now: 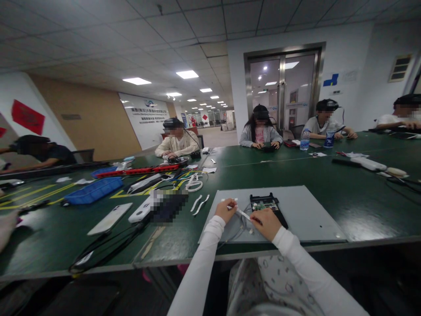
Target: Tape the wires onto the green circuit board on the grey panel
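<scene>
My left hand (225,210) and my right hand (267,224) are both closed over a grey mat (305,215) at the table's near edge. Between them stretches a thin white strip (242,213); each hand pinches one end of it. A thin grey wire (237,230) loops on the mat under my hands. Just beyond my right hand lies a black device with an exposed green circuit board (265,203). Both arms wear white sleeves.
Two more white strips (199,204) lie left of the mat, beside a white phone (110,218), a blue tray (94,190), a red power strip (138,170) and black cables (108,245). Several people sit round the green table (362,193). A water bottle (305,139) stands far back.
</scene>
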A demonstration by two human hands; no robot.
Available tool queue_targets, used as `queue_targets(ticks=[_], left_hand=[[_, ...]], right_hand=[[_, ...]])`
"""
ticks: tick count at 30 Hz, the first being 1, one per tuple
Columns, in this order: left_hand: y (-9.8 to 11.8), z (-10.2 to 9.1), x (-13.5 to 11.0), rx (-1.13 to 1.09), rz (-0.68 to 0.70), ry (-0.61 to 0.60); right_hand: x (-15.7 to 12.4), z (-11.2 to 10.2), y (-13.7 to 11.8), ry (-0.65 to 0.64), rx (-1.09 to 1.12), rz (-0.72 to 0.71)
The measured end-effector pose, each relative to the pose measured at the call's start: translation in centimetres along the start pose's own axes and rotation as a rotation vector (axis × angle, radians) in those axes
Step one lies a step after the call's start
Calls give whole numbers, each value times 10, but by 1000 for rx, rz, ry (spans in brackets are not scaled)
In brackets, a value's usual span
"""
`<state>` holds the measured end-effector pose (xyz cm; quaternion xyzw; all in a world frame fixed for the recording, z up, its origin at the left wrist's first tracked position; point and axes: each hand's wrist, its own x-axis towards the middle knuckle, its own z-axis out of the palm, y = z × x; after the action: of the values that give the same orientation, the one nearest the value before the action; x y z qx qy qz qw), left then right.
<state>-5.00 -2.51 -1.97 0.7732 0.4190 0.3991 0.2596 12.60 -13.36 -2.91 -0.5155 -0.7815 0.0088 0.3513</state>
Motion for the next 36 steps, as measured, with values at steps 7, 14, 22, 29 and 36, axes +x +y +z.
queue_targets(ticks=[7,14,22,29,36], left_hand=[[-2,1,1,58,40,2],[-3,2,1,89,62,-13],[-2,3,1,133,98,-39],[-4,4,3,207,162,-66],[-4,5,3,308,216,-86]], right_hand=[[-1,-2,-2,-15,-67,-27],[-1,-2,-2,-18,-97,-26],[-1,-1,-2,-53,-124,-22],[-2,-2,-2,-62,-116,-29],[-1,-1,-1,-66,-112,-39]])
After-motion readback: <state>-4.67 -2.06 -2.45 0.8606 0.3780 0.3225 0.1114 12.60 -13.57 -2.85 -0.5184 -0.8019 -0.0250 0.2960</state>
